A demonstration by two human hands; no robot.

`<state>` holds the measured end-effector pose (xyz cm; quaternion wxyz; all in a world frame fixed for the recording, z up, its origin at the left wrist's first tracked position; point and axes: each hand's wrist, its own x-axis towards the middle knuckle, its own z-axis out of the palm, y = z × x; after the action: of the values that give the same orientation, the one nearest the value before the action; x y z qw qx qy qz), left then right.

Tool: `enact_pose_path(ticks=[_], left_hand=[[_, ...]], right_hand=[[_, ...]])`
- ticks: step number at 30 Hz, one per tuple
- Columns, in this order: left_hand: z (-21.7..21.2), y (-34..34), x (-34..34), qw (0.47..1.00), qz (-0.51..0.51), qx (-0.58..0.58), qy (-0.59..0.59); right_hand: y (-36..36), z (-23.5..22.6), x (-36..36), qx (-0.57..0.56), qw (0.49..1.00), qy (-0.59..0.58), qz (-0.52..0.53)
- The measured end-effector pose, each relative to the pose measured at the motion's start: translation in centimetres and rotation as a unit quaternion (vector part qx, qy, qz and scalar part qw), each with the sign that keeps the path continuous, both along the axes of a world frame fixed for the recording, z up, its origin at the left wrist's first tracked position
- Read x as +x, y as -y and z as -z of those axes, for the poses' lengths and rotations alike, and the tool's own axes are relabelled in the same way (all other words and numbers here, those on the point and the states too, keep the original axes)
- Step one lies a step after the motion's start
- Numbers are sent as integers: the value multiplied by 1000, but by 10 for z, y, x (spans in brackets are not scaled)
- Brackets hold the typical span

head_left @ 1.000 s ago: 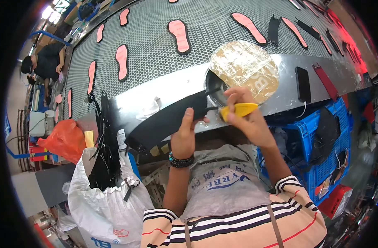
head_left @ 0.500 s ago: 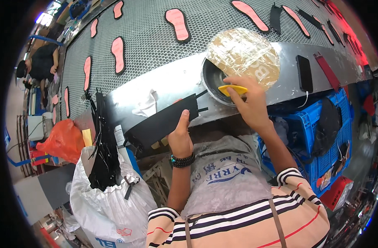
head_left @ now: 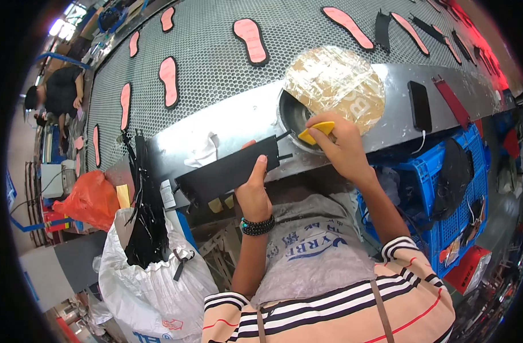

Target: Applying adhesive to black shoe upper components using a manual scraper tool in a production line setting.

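Note:
My left hand (head_left: 254,194) grips a flat black strip (head_left: 224,172) with narrow tabs at its right end, the thumb pressed on top. The strip lies over the front edge of the metal ledge. A small yellow scraper (head_left: 317,132) is pinched in my right hand (head_left: 346,150), at the near rim of a round metal bowl (head_left: 282,117). A cardboard disc (head_left: 335,86) wrapped in clear film covers much of the bowl, and its contents are mostly hidden. The scraper is just to the right of the strip's tabs.
Pink insoles (head_left: 251,41) with black edges lie on the mesh belt (head_left: 210,68) beyond the ledge. A phone (head_left: 420,106) with a cable and a dark red strip (head_left: 451,102) lie at right, above a blue crate (head_left: 427,194). Black strips (head_left: 150,228) hang into a white sack (head_left: 153,297).
My right hand has drawn the yellow scraper toward the bowl's near left rim and tilted it. The black strip has shifted slightly to the right in my left hand. The whole view moved a little.

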<state>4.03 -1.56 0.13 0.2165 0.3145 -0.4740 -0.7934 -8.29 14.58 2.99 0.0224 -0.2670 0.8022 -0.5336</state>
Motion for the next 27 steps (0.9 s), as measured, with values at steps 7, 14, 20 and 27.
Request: enact_pose_path(ticks=[7,14,20,27], left_hand=[[3,-4,-1,1000,-1,-10,-2],[5,-5,-1,1000,3,-4,8],[9,-6,2,1000,6,-10,6],[13,-6,3,1000,3,1,2]], right_hand=[[-2,-5,-6,-59,995,80,7],[4,-13,3,-187,969,159,4],[17,-5,13,-79,994,48,-54],[6,-16,26,-15,989,11,-148]])
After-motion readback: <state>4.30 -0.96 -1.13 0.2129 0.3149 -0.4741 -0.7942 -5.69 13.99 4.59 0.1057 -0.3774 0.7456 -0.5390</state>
